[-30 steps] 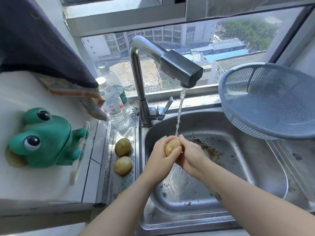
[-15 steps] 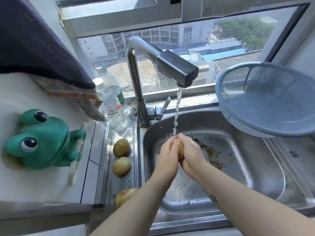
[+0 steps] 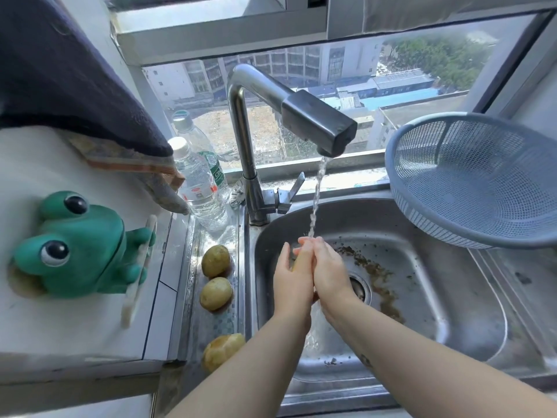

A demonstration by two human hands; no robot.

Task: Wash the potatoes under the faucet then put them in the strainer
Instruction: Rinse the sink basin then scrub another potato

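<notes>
Scrubbing a potato (image 3: 296, 262) gripped between my left hand (image 3: 291, 282) and right hand (image 3: 330, 274) under the faucet (image 3: 316, 123); next I'd lift it to the strainer (image 3: 446, 230).

Home kitchen in a high flat, steel sink (image 3: 458, 315) sitting under a running faucet (image 3: 313, 120), window (image 3: 401, 67) looking down over city rooftops

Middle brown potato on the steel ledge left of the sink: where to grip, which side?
Probably from above, pinching across the waist of the middle brown potato. It lies free on the steel ledge, apart from the far potato and near potato; white counter edge left, sink rim right.
</notes>
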